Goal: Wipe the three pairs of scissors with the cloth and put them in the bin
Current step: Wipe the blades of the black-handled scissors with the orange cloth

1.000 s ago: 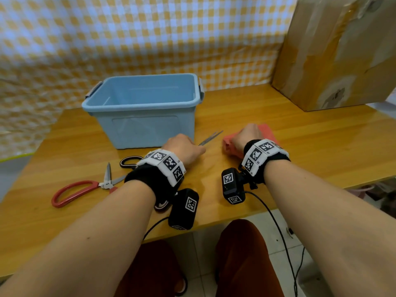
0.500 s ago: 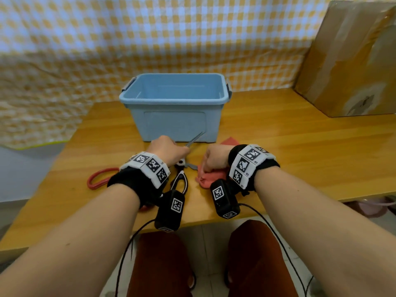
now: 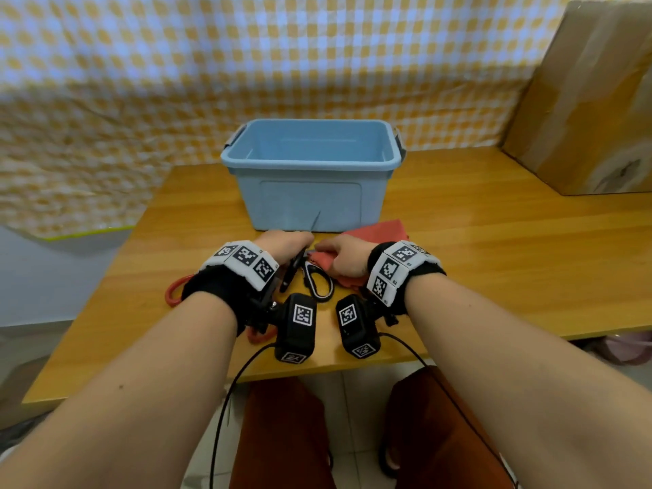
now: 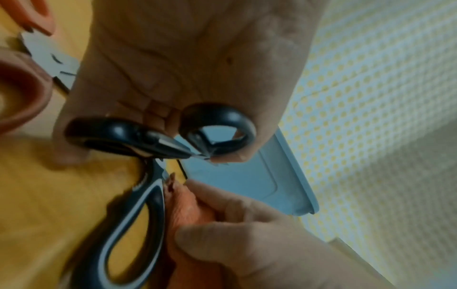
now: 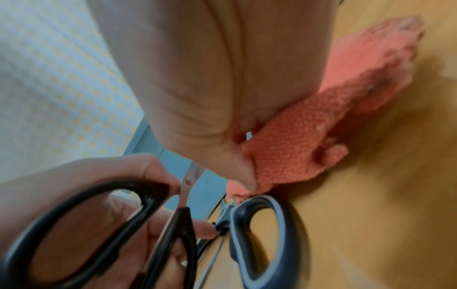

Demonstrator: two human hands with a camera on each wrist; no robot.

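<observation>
Left hand (image 3: 282, 243) grips black scissors (image 5: 103, 224), right hand (image 3: 344, 255) pinches the cloth (image 3: 377, 232) near the bin (image 3: 310, 192).

A makeshift home workspace: wooden table (image 3: 458, 262), checkered cloth backdrop (image 3: 317, 58), cardboard box (image 3: 592, 111), tiled floor (image 3: 356, 393).

Both forearms reaching forward over the table edge, wrists close together — marker bands and cameras strapped on each. Left hand (image 3: 286, 244) curled, fingers (image 5: 138, 170) and thumb gripping black scissors (image 5: 99, 224) by the handles. Right hand (image 3: 340, 257) knuckles-up, thumb (image 5: 237, 170) and fingers pinching the red cloth (image 5: 296, 152).
</observation>
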